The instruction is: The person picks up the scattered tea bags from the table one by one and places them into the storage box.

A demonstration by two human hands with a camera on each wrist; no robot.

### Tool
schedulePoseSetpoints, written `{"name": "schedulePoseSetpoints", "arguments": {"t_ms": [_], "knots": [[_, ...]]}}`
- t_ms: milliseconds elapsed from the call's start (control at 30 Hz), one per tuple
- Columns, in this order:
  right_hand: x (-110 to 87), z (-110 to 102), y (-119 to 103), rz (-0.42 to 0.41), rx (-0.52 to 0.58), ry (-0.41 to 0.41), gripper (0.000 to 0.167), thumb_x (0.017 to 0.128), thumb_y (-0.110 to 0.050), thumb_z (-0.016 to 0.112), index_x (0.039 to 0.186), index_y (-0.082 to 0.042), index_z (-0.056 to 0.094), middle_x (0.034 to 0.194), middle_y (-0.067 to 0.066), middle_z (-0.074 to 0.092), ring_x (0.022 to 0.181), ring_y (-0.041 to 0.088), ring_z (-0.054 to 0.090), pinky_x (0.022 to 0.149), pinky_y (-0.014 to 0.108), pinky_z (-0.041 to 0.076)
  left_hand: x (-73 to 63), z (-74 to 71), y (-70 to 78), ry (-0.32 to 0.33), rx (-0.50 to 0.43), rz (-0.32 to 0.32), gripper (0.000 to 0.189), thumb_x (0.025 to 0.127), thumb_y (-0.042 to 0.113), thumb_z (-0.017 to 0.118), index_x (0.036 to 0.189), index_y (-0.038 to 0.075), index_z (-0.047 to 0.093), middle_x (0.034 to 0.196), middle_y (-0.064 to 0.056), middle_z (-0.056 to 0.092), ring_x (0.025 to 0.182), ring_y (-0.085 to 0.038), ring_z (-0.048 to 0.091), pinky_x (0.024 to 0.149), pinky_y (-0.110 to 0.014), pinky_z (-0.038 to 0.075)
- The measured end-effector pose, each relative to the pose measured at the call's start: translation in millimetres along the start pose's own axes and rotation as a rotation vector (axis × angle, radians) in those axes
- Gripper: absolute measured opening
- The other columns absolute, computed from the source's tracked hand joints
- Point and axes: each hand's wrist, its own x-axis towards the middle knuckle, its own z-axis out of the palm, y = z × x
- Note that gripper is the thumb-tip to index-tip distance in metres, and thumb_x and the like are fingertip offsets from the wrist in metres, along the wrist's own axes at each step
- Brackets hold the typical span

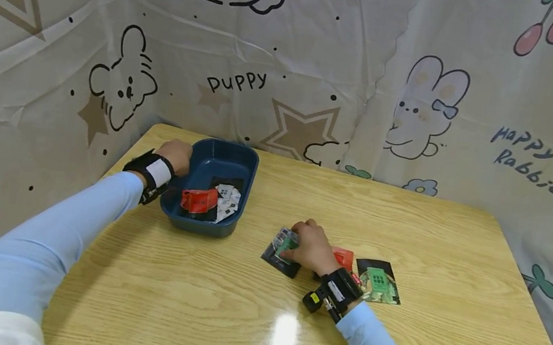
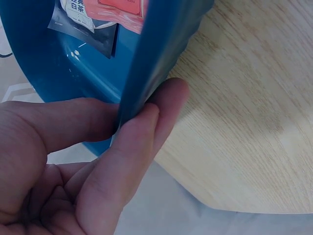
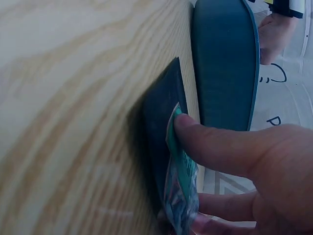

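My left hand (image 1: 176,156) pinches the left rim of a dark blue plastic basin (image 1: 246,192); in the left wrist view the thumb is inside the wall and fingers outside. In the basin lie a red packet (image 1: 198,201) and a black-and-white packet (image 1: 228,201). To the right of the basin, my right hand (image 1: 314,248) grips a black packet with a green label (image 1: 274,250). In the right wrist view, the thumb presses on the green label of this packet (image 3: 159,117) and other fingers are at its edge. The packet is low over the table; contact is unclear.
A red packet (image 1: 343,257) lies partly hidden behind my right hand and wrist. Further right is another black packet with a green label (image 1: 378,280). The wooden table (image 1: 190,292) meets a printed cloth backdrop (image 1: 308,49) at the back and left.
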Motion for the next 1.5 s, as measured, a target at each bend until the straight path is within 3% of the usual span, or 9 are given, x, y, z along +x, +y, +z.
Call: {"name": "schedulePoseSetpoints", "arguments": {"t_ms": [333, 533, 667, 767, 967, 1133, 1267, 1400, 1500], "knots": [[3.4, -4.0, 4.9, 0.064, 0.104, -0.024, 0.047, 0.076, -0.020, 0.085, 0.111, 0.000, 0.061, 0.078, 0.003, 0.057, 0.066, 0.017, 0.048, 0.058, 0.029, 0.035, 1.5, -1.7, -0.8, -0.021, -0.007, -0.011, 0.008, 0.084, -0.007, 0.055, 0.078, -0.002, 0.055, 0.074, -0.012, 0.051, 0.067, -0.024, 0.047, 0.057, -0.032, 0.039], [5.4, -2.2, 13.5, 0.046, 0.206, 0.002, 0.026, 0.079, -0.020, 0.082, 0.081, -0.007, 0.060, 0.061, -0.004, 0.031, 0.053, 0.012, 0.028, 0.054, 0.027, 0.025, 1.6, -1.7, -1.5, -0.022, -0.006, -0.012, 0.008, 0.084, -0.006, 0.055, 0.078, -0.002, 0.056, 0.074, -0.012, 0.051, 0.066, -0.024, 0.047, 0.058, -0.032, 0.039], [6.1, -2.3, 16.6, 0.046, 0.299, 0.024, 0.041, 0.082, -0.017, 0.079, 0.065, -0.012, 0.042, 0.061, -0.004, 0.019, 0.049, 0.011, 0.023, 0.051, 0.027, 0.023, 1.4, -1.4, -1.0, -0.029, 0.005, -0.021, 0.006, 0.084, -0.006, 0.056, 0.079, -0.003, 0.056, 0.075, -0.012, 0.051, 0.068, -0.024, 0.048, 0.058, -0.032, 0.040], [6.8, -2.7, 18.5, 0.052, 0.359, 0.037, 0.041, 0.084, -0.016, 0.077, 0.062, -0.011, 0.042, 0.058, -0.004, 0.023, 0.048, 0.011, 0.025, 0.049, 0.026, 0.024, 1.0, -1.3, -0.5, -0.038, 0.005, -0.028, 0.005, 0.084, -0.006, 0.056, 0.080, -0.003, 0.056, 0.076, -0.012, 0.051, 0.068, -0.024, 0.048, 0.058, -0.032, 0.040], [11.4, -5.0, 19.2, 0.085, 0.480, 0.107, 0.021, 0.086, -0.015, 0.075, 0.072, -0.007, 0.062, 0.058, -0.005, 0.046, 0.048, 0.009, 0.033, 0.046, 0.024, 0.027, 1.3, -1.6, 0.4, -0.027, -0.009, -0.031, 0.005, 0.083, -0.006, 0.057, 0.079, -0.003, 0.057, 0.075, -0.012, 0.051, 0.068, -0.025, 0.048, 0.057, -0.032, 0.040], [14.7, -10.2, 16.6, 0.107, 0.560, 0.163, 0.023, 0.089, -0.015, 0.072, 0.072, -0.004, 0.059, 0.054, -0.003, 0.037, 0.044, 0.011, 0.029, 0.045, 0.025, 0.024, 5.1, -0.4, 0.5, -0.022, -0.017, -0.024, 0.003, 0.084, -0.005, 0.057, 0.081, -0.005, 0.057, 0.076, -0.013, 0.050, 0.068, -0.025, 0.048, 0.057, -0.032, 0.040], [18.7, -12.3, 13.9, 0.100, 0.590, 0.190, 0.012, 0.090, -0.015, 0.071, 0.086, -0.003, 0.069, 0.057, -0.003, 0.052, 0.043, 0.011, 0.034, 0.044, 0.024, 0.025, 6.7, 0.4, 1.0, -0.032, 0.015, -0.019, 0.003, 0.084, -0.005, 0.057, 0.081, -0.004, 0.058, 0.076, -0.012, 0.053, 0.069, -0.025, 0.049, 0.059, -0.033, 0.041], [23.4, -14.9, 7.8, 0.096, 0.615, 0.216, 0.015, 0.091, -0.015, 0.070, 0.096, -0.001, 0.072, 0.069, 0.003, 0.068, 0.054, 0.027, 0.056, 0.045, 0.022, 0.031, 5.4, -1.2, 2.2, -0.030, 0.041, -0.007, 0.003, 0.083, -0.004, 0.058, 0.081, -0.004, 0.060, 0.079, -0.013, 0.056, 0.072, -0.026, 0.050, 0.062, -0.035, 0.043], [27.4, -17.3, 2.0, 0.105, 0.633, 0.230, 0.015, 0.091, -0.016, 0.070, 0.096, -0.002, 0.073, 0.072, 0.006, 0.070, 0.067, 0.041, 0.062, 0.045, 0.022, 0.032, 4.3, -2.4, 3.0, -0.031, 0.044, -0.009, 0.003, 0.084, -0.003, 0.058, 0.084, -0.004, 0.061, 0.081, -0.013, 0.057, 0.074, -0.026, 0.051, 0.064, -0.035, 0.044]]}}
